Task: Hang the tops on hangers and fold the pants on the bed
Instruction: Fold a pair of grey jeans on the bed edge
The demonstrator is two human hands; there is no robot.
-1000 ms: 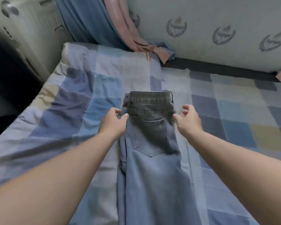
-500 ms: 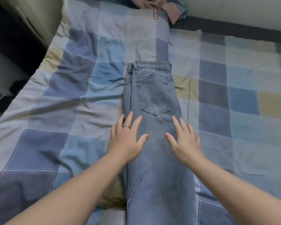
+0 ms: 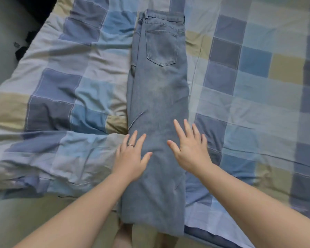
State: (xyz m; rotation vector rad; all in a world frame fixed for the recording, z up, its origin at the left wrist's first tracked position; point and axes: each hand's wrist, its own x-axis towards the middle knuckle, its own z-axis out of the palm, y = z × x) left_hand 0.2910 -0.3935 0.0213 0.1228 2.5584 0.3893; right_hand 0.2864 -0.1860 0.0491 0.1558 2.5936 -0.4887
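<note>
The bed [image 3: 249,104], under a rumpled checked quilt, carries the pants [image 3: 159,97]. They lie lengthwise with the legs stacked, the waistband far and the hems hanging over the near edge. The step looks like smoothing before the fold. The left hand [image 3: 131,158] and right hand [image 3: 191,151] press flat on the lower legs, fingers spread, with no grip on anything. The next move likely calls for a grip on the hems, carried toward the back pocket [image 3: 162,47]. Quilt wrinkles by the left edge could bunch the denim.

Jeans [image 3: 159,108] lie lengthwise on the bed [image 3: 249,97], both hands flat on them.
</note>
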